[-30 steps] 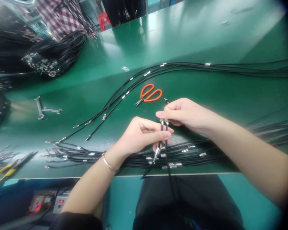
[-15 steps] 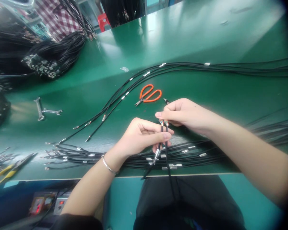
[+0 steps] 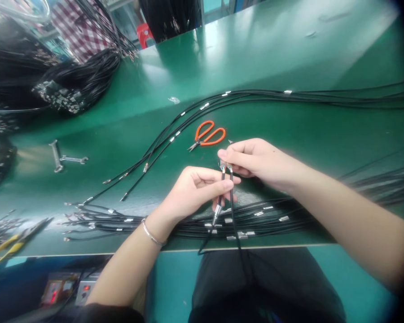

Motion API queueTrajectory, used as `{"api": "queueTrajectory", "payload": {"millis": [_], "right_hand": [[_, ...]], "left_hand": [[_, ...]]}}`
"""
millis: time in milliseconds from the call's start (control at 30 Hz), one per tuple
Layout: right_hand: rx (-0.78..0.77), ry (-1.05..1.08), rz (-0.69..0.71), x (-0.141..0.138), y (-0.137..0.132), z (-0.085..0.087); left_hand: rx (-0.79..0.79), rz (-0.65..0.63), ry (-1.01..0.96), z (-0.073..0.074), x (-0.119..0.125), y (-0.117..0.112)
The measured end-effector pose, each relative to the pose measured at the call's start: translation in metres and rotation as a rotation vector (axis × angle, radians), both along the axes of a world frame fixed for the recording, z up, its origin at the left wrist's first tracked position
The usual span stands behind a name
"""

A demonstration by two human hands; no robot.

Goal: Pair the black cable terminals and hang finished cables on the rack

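Observation:
My left hand [image 3: 195, 190] is closed, thumb against fingers, on two black cables [image 3: 232, 202] that run side by side. One of them carries a silver metal connector sleeve [image 3: 217, 211] just below my fingers. At their top, thin coloured wires [image 3: 226, 168] are exposed. My right hand [image 3: 256, 157] pinches with thumb and forefinger at these wire ends. A dark pointed tip [image 3: 230, 141] sticks out behind its knuckles; the rest of that thing is hidden in the hand. Orange-handled scissors [image 3: 207, 134] lie on the green table [image 3: 276, 134] just beyond my hands.
Black cables with white labels [image 3: 204, 106] curve across the table. A cable bundle [image 3: 188, 228] lies along the front edge, beneath my hands. To the left are two wrenches [image 3: 56, 157], yellow-handled pliers [image 3: 18, 242] and coiled cables [image 3: 87, 76].
Both hands still hold the cables at nearly the same place. The cable ends have shifted slightly left and up, and my right thumb sits a little higher above the exposed wires.

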State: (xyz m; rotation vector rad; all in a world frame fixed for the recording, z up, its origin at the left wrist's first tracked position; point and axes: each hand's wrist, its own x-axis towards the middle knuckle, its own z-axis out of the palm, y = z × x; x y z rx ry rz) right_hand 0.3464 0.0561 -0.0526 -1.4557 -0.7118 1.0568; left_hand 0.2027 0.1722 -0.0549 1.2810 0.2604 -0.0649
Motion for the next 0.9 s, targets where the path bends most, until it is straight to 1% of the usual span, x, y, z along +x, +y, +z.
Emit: {"api": "queueTrajectory", "payload": {"millis": [100, 167, 267, 333, 400, 467, 533, 600, 667, 800, 900], "right_hand": [[-0.008, 0.194, -0.121, 0.000, 0.002, 0.000], [-0.028, 0.349, -0.175, 0.002, 0.003, 0.001], [-0.022, 0.518, -0.184, 0.006, 0.004, 0.002], [-0.006, 0.542, -0.173, 0.007, 0.003, 0.000], [0.034, 0.462, -0.146, 0.007, 0.002, -0.002], [0.092, 0.306, -0.103, 0.004, 0.001, -0.002], [0.131, 0.142, -0.037, -0.001, -0.001, 0.000], [0.131, 0.020, 0.010, -0.005, -0.003, 0.004], [0.119, -0.045, 0.006, -0.009, -0.005, 0.008], [0.135, -0.110, -0.060, -0.010, -0.004, 0.011], [0.145, -0.153, -0.043, -0.010, -0.004, 0.012]], "left_hand": [[0.027, 0.015, -0.058, -0.002, 0.002, 0.003], [0.032, 0.033, -0.078, -0.002, 0.002, 0.005], [0.038, 0.103, -0.088, -0.004, 0.002, 0.006], [0.024, 0.153, -0.093, -0.006, 0.002, 0.006], [-0.002, 0.183, -0.104, -0.008, 0.003, 0.005], [-0.020, 0.205, -0.098, -0.009, 0.004, 0.005], [-0.028, 0.216, -0.080, -0.009, 0.005, 0.006], [-0.045, 0.215, -0.079, -0.008, 0.005, 0.006], [-0.073, 0.196, -0.097, -0.008, 0.005, 0.006], [-0.098, 0.176, -0.100, -0.008, 0.005, 0.007], [-0.103, 0.178, -0.090, -0.008, 0.005, 0.007]]}}
